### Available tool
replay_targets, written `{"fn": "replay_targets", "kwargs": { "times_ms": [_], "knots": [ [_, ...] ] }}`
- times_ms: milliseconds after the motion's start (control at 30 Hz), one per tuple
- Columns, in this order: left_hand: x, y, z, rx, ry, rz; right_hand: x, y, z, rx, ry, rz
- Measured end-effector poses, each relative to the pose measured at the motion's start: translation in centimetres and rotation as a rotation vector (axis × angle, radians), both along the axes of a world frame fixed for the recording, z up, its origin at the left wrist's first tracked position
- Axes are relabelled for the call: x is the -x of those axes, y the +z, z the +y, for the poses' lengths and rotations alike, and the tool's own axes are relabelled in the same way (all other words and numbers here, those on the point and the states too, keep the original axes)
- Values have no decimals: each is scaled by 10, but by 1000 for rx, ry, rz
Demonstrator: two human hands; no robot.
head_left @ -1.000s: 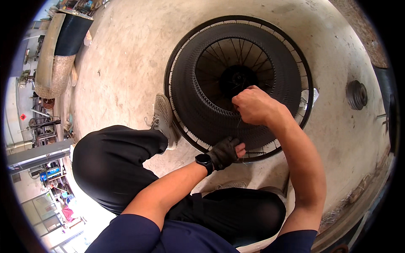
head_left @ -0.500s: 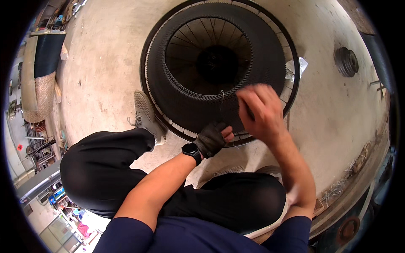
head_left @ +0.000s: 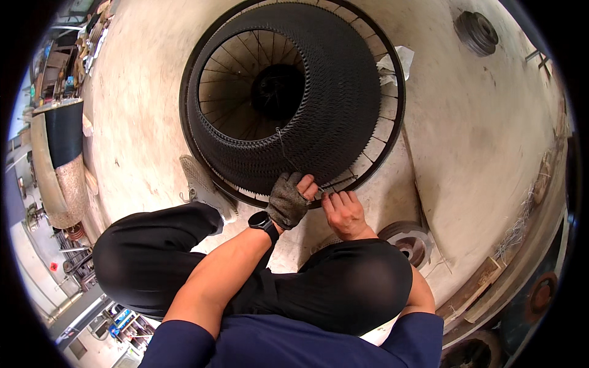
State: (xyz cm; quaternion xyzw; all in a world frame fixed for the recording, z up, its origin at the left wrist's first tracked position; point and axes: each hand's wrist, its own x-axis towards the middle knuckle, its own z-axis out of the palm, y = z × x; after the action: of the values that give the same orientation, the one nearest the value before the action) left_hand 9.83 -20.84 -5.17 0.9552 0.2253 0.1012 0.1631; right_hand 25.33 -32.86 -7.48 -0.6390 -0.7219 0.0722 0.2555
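A black ridged, cone-shaped stack [head_left: 340,92] sits inside a large spoked metal ring [head_left: 399,116] on the floor, with spokes and a dark hub [head_left: 276,90] seen through its opening. A thin wire [head_left: 282,147] runs from the opening's edge down toward my hands. My left hand [head_left: 288,201], in a dark fingerless glove and with a watch at the wrist, is closed at the stack's lower edge; what it grips is partly hidden. My right hand [head_left: 343,214], bare, pinches a thin metal piece, apparently wire, just right of it at the ring's near rim.
Grooved metal pulleys lie at upper right [head_left: 474,34] and by my right knee [head_left: 405,242]. A white scrap [head_left: 399,61] is beside the ring. Rolled material [head_left: 64,138] and clutter line the left; wooden boards [head_left: 481,285] border the right. My shoe [head_left: 202,184] touches the ring's left side.
My right hand left the inner edge of the opening and came down beside my left hand at the outer rim. The view shifted, so the wheel appears higher and further left.
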Motion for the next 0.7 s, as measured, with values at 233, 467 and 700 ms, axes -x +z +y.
{"fn": "replay_targets", "kwargs": {
  "times_ms": [233, 467, 700],
  "knots": [
    [-9, 1, -4, -19, -11, -15, -5, -5, -6, 51, -117, 21],
    [-13, 14, 0, -22, -144, 64, -1, -6, -8, 165, -84, 292],
    [-42, 22, 14, -69, -303, 198, 6, 7, -8, 309, -232, 588]
  ]
}}
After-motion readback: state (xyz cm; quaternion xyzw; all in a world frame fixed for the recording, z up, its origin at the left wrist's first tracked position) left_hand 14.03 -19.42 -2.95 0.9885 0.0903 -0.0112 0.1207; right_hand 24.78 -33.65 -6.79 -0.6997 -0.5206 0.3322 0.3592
